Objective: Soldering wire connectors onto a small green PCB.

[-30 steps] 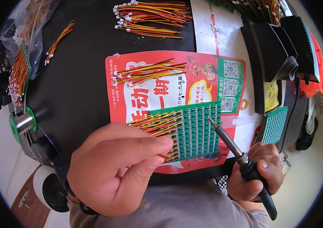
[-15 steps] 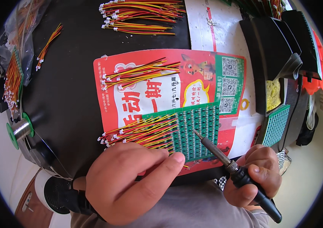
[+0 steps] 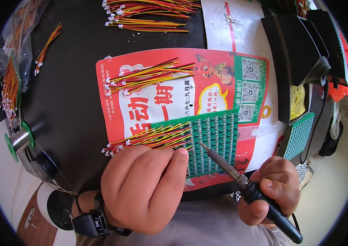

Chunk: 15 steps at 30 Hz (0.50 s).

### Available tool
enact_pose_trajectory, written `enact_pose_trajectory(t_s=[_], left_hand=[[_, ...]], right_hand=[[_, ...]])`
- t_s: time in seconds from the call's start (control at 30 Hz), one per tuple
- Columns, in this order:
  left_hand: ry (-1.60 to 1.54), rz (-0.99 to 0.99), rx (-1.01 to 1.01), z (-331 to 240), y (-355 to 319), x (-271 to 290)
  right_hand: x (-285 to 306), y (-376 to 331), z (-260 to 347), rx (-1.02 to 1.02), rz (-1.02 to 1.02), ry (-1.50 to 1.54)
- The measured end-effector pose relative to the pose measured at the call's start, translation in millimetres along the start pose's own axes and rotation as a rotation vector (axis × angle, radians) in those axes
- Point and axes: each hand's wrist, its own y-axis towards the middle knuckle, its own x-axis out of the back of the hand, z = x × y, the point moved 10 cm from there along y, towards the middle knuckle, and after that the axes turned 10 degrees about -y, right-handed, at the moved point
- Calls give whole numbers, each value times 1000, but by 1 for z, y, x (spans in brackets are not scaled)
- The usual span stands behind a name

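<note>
A green circuit board (image 3: 217, 135) with rows of small parts lies in front of me. Red, yellow and black wires (image 3: 157, 135) with white connectors spread over its left part. My left hand (image 3: 143, 186) is closed over the board's lower left, thumb and forefinger pinched by the wire ends; whatever they hold is hidden. My right hand (image 3: 274, 190) grips a soldering iron (image 3: 260, 194) by its black handle. Its tip points up-left, over the board just right of the wire ends; whether it touches cannot be told.
A red printed sheet (image 3: 170, 59) lies beneath the board, with a wire bundle (image 3: 153, 76) on it. More wires (image 3: 149, 16) lie at the back. A solder spool (image 3: 19, 140) stands left. On the right are a black stand (image 3: 293, 49), a yellow sponge (image 3: 297, 101) and stacked boards (image 3: 300, 135).
My left hand has moved up toward the wire ends on the board, its fingers drawn closer together. The soldering iron's tip has shifted slightly left and down. The view has shifted a little.
</note>
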Motion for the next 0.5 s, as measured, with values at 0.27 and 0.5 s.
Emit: enact_pose_trajectory(t_s=[0.27,0.5], left_hand=[[-13,47,49,3,4,-2],[-28,64,51,4,4,-6]], right_hand=[[-8,2,1,8,54,-9],[-12,0,1,26,43,-47]])
